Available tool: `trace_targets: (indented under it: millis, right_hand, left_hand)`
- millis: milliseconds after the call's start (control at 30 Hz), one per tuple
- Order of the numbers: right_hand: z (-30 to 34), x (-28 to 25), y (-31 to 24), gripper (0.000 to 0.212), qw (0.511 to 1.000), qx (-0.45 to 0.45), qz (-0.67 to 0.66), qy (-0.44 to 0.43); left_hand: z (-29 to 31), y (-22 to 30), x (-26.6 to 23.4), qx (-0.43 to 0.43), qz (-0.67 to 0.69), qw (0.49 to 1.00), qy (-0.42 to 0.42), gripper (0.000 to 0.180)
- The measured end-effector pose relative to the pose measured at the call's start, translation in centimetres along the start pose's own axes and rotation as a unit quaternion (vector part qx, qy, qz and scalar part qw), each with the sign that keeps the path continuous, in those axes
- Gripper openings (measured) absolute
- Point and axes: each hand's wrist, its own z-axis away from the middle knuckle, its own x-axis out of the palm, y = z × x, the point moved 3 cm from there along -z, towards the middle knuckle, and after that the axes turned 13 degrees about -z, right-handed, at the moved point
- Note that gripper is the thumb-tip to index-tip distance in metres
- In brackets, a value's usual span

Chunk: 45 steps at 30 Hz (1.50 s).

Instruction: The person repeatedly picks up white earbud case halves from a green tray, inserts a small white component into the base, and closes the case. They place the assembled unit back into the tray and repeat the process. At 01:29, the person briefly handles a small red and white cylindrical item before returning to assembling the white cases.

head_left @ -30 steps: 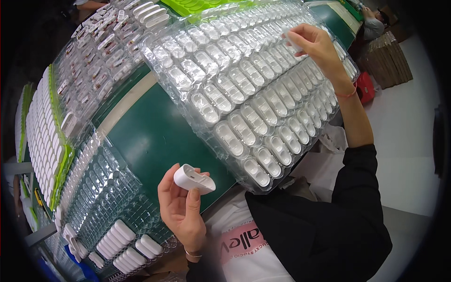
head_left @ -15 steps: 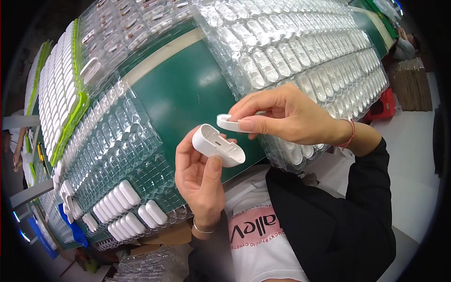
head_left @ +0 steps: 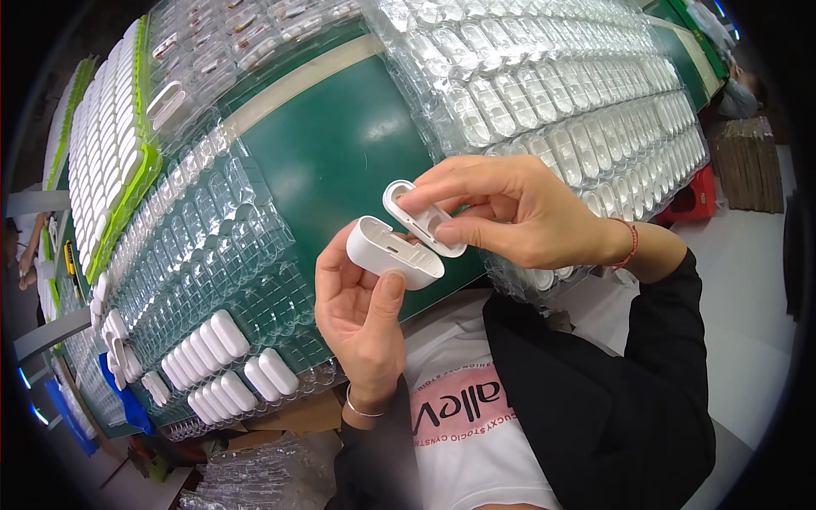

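Observation:
My left hand [head_left: 361,319] is closed around a white, hollow plastic case body [head_left: 384,252], its open side turned up and toward the right. A small slot shows on its inner wall. Between thumb and fingers, my right hand [head_left: 518,208] pinches a shallow white oval lid [head_left: 416,217], tilted so that its hollow inside shows. The lid is just above and right of the case body, close to its upper rim; whether the two touch I cannot tell. Both are held above the green tabletop [head_left: 340,153].
Stacked clear blister trays [head_left: 527,93] holding white oval parts reach to the right. Clear trays [head_left: 204,229] lie on the left, with several closed white cases [head_left: 204,348] at the near end. Beyond are white parts on green-edged trays [head_left: 110,144]. Brown cardboard [head_left: 744,161] is stacked far right.
My right hand has turned the lid from edge-on to showing its hollow inside, bringing it near the case body's upper rim. The left hand keeps its grip and has barely moved.

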Motion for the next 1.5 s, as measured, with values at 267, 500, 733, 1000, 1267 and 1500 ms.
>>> trace_targets:
  millis: [267,500,733,1000,1267,1500]
  right_hand:
    - [0.2,0.4,-0.1,0.037,0.998,-0.033,0.048,0.000]
    - [0.3,0.2,0.4,0.039,0.996,-0.058,0.068,0.002]
    - [0.4,0.0,0.6,0.040,0.989,-0.090,0.113,0.011]
    - [0.4,0.1,0.7,0.039,0.987,-0.108,0.116,0.019]
    - [0.1,0.1,0.8,0.031,0.977,-0.151,0.148,0.035]
    - [0.3,0.2,0.4,0.028,0.930,-0.221,0.290,0.043]
  left_hand:
    - [0.3,0.2,-0.2,0.046,-0.022,0.999,0.004,0.055]
    - [0.5,0.4,0.0,0.055,-0.047,0.997,0.005,0.056]
    - [0.4,0.5,0.0,0.060,-0.063,0.996,0.006,0.056]
    - [0.3,0.4,0.0,0.058,-0.051,0.997,0.013,0.055]
    - [0.3,0.1,-0.3,0.047,-0.037,0.998,0.020,0.056]
    - [0.0,-0.8,-0.5,-0.020,-0.018,1.000,-0.005,0.054]
